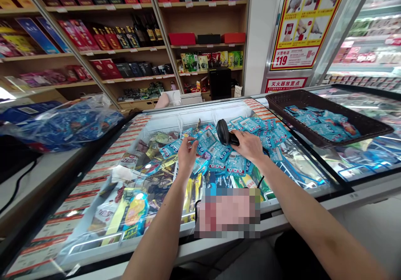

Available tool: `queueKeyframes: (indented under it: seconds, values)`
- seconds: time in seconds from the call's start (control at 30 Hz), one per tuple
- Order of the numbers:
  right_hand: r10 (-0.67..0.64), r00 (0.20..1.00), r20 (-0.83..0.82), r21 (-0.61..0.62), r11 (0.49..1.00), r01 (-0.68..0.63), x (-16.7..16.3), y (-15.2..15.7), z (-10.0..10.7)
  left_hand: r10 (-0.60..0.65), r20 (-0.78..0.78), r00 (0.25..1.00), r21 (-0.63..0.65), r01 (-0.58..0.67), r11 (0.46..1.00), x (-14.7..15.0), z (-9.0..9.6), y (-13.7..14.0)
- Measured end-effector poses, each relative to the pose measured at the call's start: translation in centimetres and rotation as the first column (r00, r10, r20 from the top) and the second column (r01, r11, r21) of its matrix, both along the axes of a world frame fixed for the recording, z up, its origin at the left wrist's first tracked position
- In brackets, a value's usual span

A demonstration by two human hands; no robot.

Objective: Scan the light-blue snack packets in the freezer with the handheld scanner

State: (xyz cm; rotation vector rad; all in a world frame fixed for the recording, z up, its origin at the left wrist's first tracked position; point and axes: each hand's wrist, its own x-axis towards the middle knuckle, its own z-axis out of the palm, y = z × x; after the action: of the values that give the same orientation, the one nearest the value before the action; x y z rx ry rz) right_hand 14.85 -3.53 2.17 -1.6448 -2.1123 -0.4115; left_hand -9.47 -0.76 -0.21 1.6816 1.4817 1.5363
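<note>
My right hand (249, 146) is wrapped round the handle of a black handheld barcode scanner (223, 132), its head turned to the left. Under the scanner, many small blue packets (236, 163) lie spread over the glass top of a chest freezer. To the left, my left hand (187, 155) is raised among the blue packets, thumb and fingers drawn together in a pinch. Whatever is between those fingertips, if anything, is too small to make out. A black cable (260, 182) shows beside my right forearm.
A dark brown plastic basket (316, 136) with more blue packets stands on the freezer at the right. A blurred-out object (228, 213) lies at the front edge. Plastic-wrapped blue goods (65, 119) sit on the left. Shelves (125, 48) of boxes and bottles line the back.
</note>
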Motion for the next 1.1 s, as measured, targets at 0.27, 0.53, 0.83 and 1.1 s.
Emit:
queueKeyframes:
  seconds: [0.27,0.53,0.83,1.1]
  values:
    - [0.133,0.991,-0.034,-0.003,0.991,-0.133,0.0,-0.5,0.4,-0.023,0.115,0.993,-0.054,0.030,0.998,-0.2,0.2,-0.1]
    - [0.246,0.969,0.025,-0.066,0.968,-0.244,-0.3,-0.8,0.5,-0.026,0.115,0.993,-0.026,0.029,0.999,-0.8,-0.5,0.3]
    - [0.267,0.963,0.029,-0.082,0.961,-0.264,-0.3,-0.8,0.5,-0.029,0.088,0.996,-0.034,0.032,0.999,-0.9,-1.1,0.7]
    - [0.280,0.959,0.035,-0.096,0.956,-0.276,-0.3,-0.9,0.7,-0.007,0.069,0.998,-0.034,0.009,0.999,-0.6,-0.6,0.2]
